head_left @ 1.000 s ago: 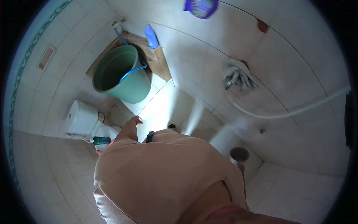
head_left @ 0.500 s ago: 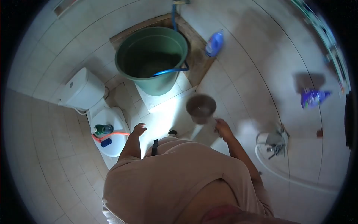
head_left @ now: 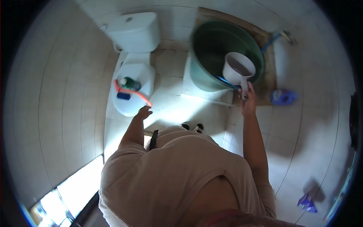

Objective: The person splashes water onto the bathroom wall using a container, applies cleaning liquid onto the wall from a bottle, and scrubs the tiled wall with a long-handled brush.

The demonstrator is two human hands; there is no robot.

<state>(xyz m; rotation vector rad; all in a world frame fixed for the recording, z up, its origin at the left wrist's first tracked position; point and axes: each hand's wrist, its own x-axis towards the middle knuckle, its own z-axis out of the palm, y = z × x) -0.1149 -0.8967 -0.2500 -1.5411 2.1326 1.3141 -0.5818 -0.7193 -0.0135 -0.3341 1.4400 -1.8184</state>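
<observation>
My right hand (head_left: 248, 99) is wrapped round the handle of a pale water dipper (head_left: 239, 69). The dipper is over the near right rim of a large green tub (head_left: 206, 77), its cup tilted with the inside showing. A blue hose (head_left: 227, 82) hooks over the tub's rim just under the dipper. My left hand (head_left: 144, 112) hangs low with its fingers loosely apart, holding nothing. It is close to the free end of an orange-handled thing (head_left: 133, 92) lying on the toilet lid (head_left: 123, 108); whether they touch is hard to tell.
On the lid also lie a green bottle (head_left: 130, 84) and a dark blue block (head_left: 123, 96). The toilet tank (head_left: 137, 33) stands against the wall. A purple bottle (head_left: 283, 97) rests beside the tub's ledge, below a tap (head_left: 288, 37). A purple packet (head_left: 307, 203) hangs at lower right.
The view has turned to the right. My right hand has carried the dipper from low beside my body forward and up to the tub's rim. My left hand still holds nothing.
</observation>
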